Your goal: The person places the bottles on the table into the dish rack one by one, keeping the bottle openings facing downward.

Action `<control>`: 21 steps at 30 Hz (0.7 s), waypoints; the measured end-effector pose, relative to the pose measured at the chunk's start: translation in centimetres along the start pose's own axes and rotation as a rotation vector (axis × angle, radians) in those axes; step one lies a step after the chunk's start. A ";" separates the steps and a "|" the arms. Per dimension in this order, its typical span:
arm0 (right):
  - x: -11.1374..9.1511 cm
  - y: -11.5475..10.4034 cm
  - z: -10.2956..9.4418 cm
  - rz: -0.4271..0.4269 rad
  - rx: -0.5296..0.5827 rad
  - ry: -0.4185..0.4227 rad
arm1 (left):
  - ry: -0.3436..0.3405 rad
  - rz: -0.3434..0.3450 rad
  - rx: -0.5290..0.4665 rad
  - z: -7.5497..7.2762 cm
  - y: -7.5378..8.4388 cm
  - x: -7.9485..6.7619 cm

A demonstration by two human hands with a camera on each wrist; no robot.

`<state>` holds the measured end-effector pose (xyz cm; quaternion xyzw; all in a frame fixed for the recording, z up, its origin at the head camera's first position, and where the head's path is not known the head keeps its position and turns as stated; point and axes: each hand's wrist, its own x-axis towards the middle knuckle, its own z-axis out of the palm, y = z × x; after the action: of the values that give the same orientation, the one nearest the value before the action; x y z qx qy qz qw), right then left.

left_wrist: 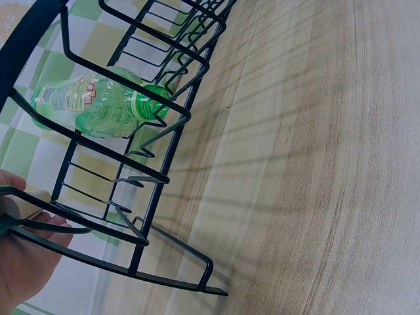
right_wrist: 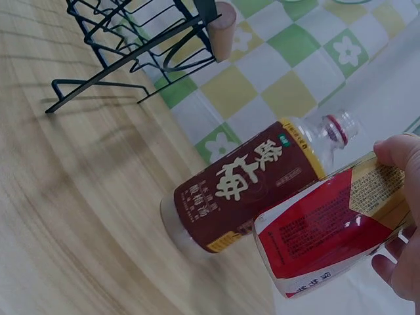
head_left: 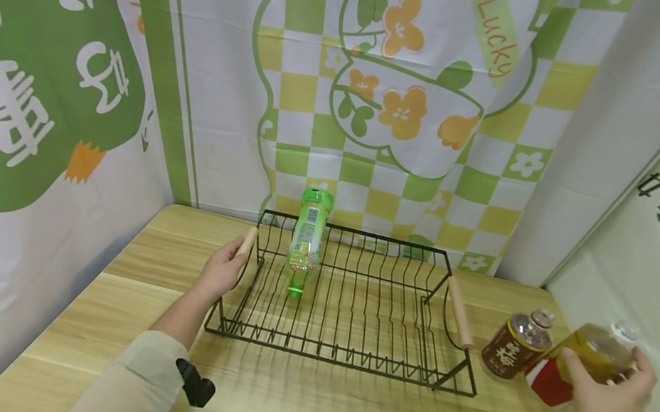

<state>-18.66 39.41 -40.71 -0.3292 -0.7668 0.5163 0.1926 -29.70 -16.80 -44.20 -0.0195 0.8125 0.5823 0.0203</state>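
Note:
My left hand [head_left: 222, 267] grips the left wooden handle [head_left: 247, 241] of a black wire dish rack [head_left: 337, 362]. A green plastic bottle [head_left: 307, 242] lies in the rack's left part, its narrow green neck towards me; in the left wrist view the bottle [left_wrist: 98, 105] shows behind the wires. At the far right my right hand [head_left: 614, 395] holds a clear bottle with a red and yellow label [head_left: 573, 363], tilted to the right. Just left of it stands an uncapped clear bottle with a brown label [right_wrist: 243, 187]. Whether the held bottle touches the table cannot be told.
The rack's right wooden handle [head_left: 460, 313] is near the brown-labelled bottle. Wood-grain table [head_left: 285, 408] lies in front of the rack. A checked curtain [head_left: 390, 194] hangs close behind the rack, and a white printed curtain [head_left: 651, 264] borders the right side.

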 end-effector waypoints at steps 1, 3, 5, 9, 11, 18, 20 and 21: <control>-0.1 -0.2 0.0 -0.007 0.002 0.001 | 0.000 0.001 0.001 0.0 0.0 0.0; -0.3 -0.6 -0.1 -0.017 0.001 0.004 | 0.000 0.003 -0.001 0.0 -0.1 0.0; -0.5 -0.8 -0.1 -0.029 -0.001 0.003 | -0.001 0.004 -0.007 0.0 -0.1 0.0; -0.9 -1.5 -0.1 -0.045 -0.022 0.016 | -0.004 0.001 -0.017 0.0 0.0 0.0; -1.0 -1.9 -0.1 -0.059 -0.038 0.025 | -0.005 -0.001 -0.017 0.1 0.0 0.0; -1.6 -3.1 -0.2 -0.097 -0.073 0.032 | -0.002 -0.007 -0.019 0.0 0.2 -0.2; -1.8 -3.5 -0.2 -0.106 -0.084 0.028 | -0.003 -0.009 -0.022 0.0 0.3 -0.3; -1.9 -3.8 -0.2 -0.116 -0.090 0.027 | -0.003 -0.009 -0.023 0.0 0.3 -0.3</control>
<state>-18.38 37.27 -37.08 -0.2994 -0.8044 0.4647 0.2173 -29.41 -16.65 -43.89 -0.0223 0.8057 0.5914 0.0241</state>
